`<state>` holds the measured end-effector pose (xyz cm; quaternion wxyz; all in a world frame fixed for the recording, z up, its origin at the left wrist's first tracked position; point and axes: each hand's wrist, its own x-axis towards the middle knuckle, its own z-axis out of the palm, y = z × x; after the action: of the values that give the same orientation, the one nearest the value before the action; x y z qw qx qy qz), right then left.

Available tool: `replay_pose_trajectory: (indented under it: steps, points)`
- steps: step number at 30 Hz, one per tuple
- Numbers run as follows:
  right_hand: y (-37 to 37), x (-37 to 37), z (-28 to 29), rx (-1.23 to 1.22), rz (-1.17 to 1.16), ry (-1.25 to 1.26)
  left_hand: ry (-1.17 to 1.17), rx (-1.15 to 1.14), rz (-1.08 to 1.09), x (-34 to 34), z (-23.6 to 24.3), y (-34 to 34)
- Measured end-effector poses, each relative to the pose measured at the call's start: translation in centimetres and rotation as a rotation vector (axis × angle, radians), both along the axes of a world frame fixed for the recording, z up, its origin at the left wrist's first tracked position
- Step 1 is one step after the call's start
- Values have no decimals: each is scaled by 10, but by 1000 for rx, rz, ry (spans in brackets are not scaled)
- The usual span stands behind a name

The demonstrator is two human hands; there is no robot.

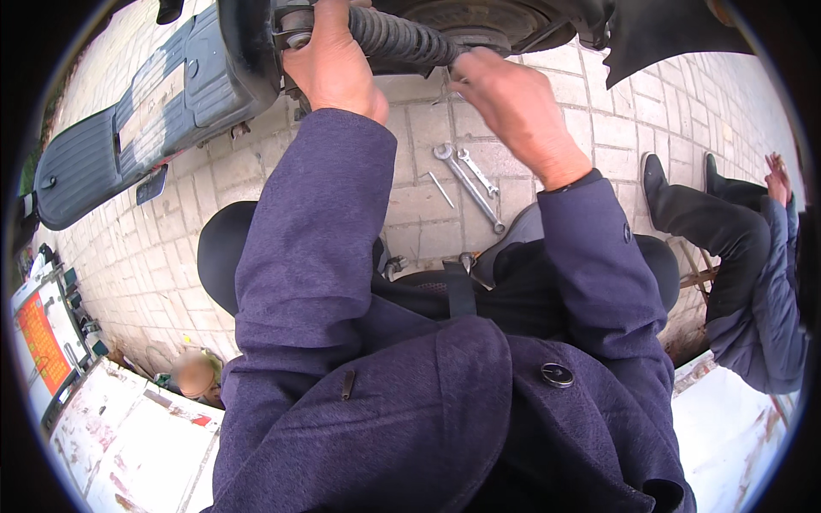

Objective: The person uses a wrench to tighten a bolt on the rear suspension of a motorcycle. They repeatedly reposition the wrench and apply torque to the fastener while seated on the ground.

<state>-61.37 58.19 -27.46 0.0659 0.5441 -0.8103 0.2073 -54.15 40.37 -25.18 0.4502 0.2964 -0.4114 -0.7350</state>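
Note:
A black coil-spring shock absorber (402, 36) runs slantwise across the top of the view, beside a dark wheel (466, 15). My left hand (335, 67) is closed around its left end, next to a bolt head (298, 40); the fingers are partly cut off by the upper edge. At the spring's right end is my right hand (517, 107), its fingers bent and smeared by motion, so what they hold cannot be made out. On the paving below lie a large combination wrench (469, 188), a smaller wrench (478, 173) and a thin metal rod (441, 190).
A grey ribbed footboard (145, 120) of the vehicle extends to the left. Dark bodywork (676, 38) hangs at the upper right. Another person (744, 248) sits on the right, legs stretched toward the work. White panels (137, 436) stand behind me at lower left.

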Motion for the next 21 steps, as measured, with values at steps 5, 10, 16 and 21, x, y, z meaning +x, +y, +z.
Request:
replay_pose_trajectory:
  steps: [5, 10, 16, 21]
  points:
    - [44, -51, -10, -157, -415, -866, -22, 9, 1, 0, 1, -1]
    - [70, -76, -53, -530, -541, -1404, -31, 29, 25, -1, 6, 2]
    - [69, -83, -89, -658, -493, -1519, -8, 22, 43, -1, 8, 7]
    - [68, -92, -100, -722, -457, -1625, 14, 14, 5, 0, 3, 2]
